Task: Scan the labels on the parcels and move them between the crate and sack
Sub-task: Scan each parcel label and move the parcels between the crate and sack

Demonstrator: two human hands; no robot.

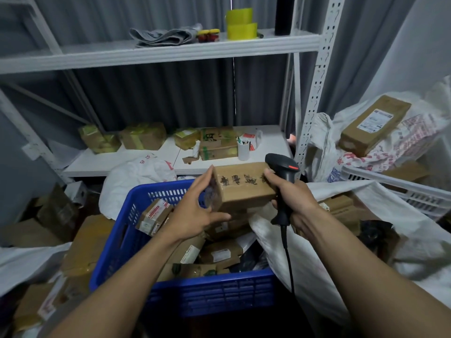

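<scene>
A brown cardboard parcel (244,191) with black handwriting on its top is held above the blue plastic crate (185,298). My left hand (195,211) holds its left end, thumb on top and fingers underneath. My right hand (292,198) grips the handle of a black barcode scanner (283,164), and its fingertips touch the parcel's right end. The scanner's cable hangs down over the white sack (307,259), which lies open to the right of the crate. Several labelled parcels (219,254) lie inside the crate.
A white metal shelf unit (151,53) stands behind the crate, with taped boxes (142,136) on its lower board and yellow tape rolls (240,26) above. A white crate (400,189) and a long box (373,123) on bags sit at the right. Cardboard boxes (85,242) pile up at the left.
</scene>
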